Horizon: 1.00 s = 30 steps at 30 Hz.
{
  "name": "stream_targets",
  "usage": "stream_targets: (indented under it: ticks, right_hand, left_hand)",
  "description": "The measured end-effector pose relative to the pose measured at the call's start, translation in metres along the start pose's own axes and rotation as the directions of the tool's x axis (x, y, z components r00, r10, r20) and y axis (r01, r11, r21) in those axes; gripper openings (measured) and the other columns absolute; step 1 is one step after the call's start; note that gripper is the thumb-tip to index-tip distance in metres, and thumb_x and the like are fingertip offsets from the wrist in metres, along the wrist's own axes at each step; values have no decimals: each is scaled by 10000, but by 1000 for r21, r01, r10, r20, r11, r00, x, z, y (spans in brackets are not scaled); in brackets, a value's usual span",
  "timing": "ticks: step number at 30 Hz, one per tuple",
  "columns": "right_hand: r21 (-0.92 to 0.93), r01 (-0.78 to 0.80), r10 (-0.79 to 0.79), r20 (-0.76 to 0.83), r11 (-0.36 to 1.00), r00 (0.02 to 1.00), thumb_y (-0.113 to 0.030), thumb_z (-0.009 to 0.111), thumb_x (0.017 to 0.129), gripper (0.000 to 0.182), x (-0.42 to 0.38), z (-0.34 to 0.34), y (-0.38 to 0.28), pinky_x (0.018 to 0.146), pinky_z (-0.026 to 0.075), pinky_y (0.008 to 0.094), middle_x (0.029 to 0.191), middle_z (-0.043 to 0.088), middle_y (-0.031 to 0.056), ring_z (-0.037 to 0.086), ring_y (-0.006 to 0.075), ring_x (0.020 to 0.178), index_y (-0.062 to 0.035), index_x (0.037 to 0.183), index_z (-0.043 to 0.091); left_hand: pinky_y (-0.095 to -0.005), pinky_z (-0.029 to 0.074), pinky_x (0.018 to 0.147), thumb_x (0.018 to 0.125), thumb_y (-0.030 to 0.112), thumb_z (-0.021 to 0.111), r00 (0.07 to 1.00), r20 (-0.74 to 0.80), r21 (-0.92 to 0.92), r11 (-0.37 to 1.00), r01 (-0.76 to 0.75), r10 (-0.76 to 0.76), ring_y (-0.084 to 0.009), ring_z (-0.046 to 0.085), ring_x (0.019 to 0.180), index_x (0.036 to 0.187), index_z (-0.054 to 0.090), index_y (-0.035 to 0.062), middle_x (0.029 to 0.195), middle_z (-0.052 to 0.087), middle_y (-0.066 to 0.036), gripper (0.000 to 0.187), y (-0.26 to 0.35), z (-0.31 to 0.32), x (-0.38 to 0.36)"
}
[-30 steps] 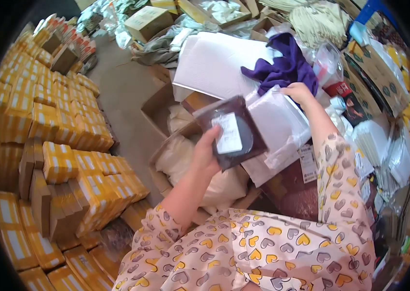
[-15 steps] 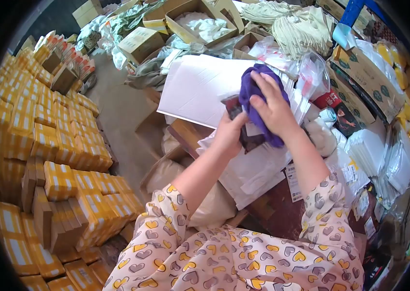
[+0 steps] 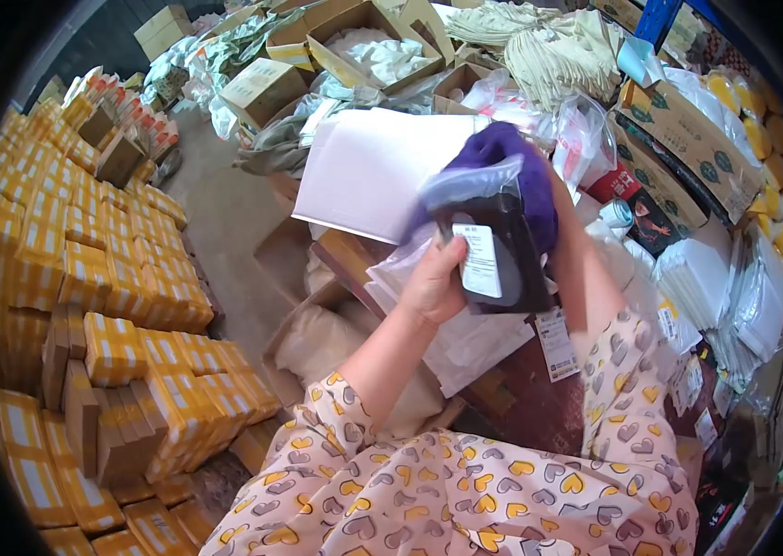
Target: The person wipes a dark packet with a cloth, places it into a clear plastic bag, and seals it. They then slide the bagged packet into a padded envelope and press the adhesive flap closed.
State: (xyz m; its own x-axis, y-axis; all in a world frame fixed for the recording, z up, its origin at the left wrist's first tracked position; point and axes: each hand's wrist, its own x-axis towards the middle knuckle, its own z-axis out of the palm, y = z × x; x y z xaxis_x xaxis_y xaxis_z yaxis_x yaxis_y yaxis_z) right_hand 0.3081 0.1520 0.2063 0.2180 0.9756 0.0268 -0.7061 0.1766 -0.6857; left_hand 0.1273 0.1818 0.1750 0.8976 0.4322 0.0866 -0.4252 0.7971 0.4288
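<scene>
My left hand grips the lower left edge of a flat black package in a clear plastic sleeve, its thumb on a white printed label. Behind the package is a bunched purple cloth, smeared by motion at its left end. My right forearm reaches up beside the cloth, but the fingers of my right hand are hidden behind the cloth and package. White sheets or mailers lie just beyond my left hand.
Stacks of yellow-taped boxes fill the left. An open carton and a pile of cream gloves stand at the back. White packets and printed cartons are on the right.
The black package has turned so that its white label faces me. The purple cloth is now behind it, and my right hand, earlier spread on the cloth, is out of sight.
</scene>
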Motion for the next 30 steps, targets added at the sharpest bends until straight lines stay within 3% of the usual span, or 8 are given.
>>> stream_targets:
  ticks: [4,9,11,18,22,25,26,30]
  right_hand:
    - [32,193,-190,-80,981,979,-477,475,842,589,-30,43,34,862,420,290,1133,511,96,528,178,981,-26,1216,418]
    - [-584,427,-492,53,691,869,-250,594,826,436,-18,48,31,870,379,274,1113,513,77,474,133,1005,-16,1168,457]
    - [-865,486,-499,369,126,784,-144,566,827,280,-13,50,16,864,380,271,1113,515,75,474,123,985,-1,1066,533]
    - [-417,235,-387,-331,878,861,-191,521,846,312,-7,5,-25,774,462,291,974,593,72,577,157,812,13,1082,531]
    - [-93,308,-304,51,947,951,-222,545,795,415,-72,80,-38,886,400,341,1164,472,131,492,251,1020,-30,1156,478]
    - [-897,440,-399,418,-41,816,-183,704,616,571,-64,86,17,949,337,378,1275,353,175,407,342,1117,-160,1158,526]
    - [-916,253,-529,387,-310,755,-235,708,616,507,-63,96,30,949,334,411,1290,305,195,387,375,1118,-141,1097,575]
    - [-881,273,-559,12,386,829,-297,676,709,498,-40,58,30,851,406,321,1018,562,161,537,252,954,-40,1114,543]
  left_hand:
    - [-270,388,878,932,196,357,844,-314,593,784,-183,435,-166,476,1033,1300,315,106,1152,471,-84,381,3,32,31]
    - [-335,317,949,837,306,529,991,-122,319,948,-17,59,-192,372,1135,1344,187,153,1251,349,-58,631,14,54,-3]
    - [-350,391,895,733,173,647,990,-137,333,942,37,10,-215,436,1087,1319,215,149,1181,401,-92,728,10,54,-12]
    - [-466,448,862,782,173,539,931,-362,-211,977,-37,-43,-308,574,931,1119,464,-11,1038,571,-163,392,35,20,-24]
    - [-443,410,915,841,259,528,933,-350,-306,932,-194,79,-290,498,1055,1169,429,3,1163,496,-150,427,52,22,-16]
    - [-399,418,909,865,250,496,923,-248,250,940,-232,294,-265,507,1038,1192,406,6,1165,486,-132,418,40,0,2]
    - [-357,437,875,864,171,493,943,-219,22,968,-252,250,-231,512,1021,1194,403,4,1134,498,-112,381,35,12,3]
    - [-339,418,891,780,-7,524,854,-149,525,771,-360,499,-202,515,1022,1193,422,25,1130,517,-91,426,30,38,-1]
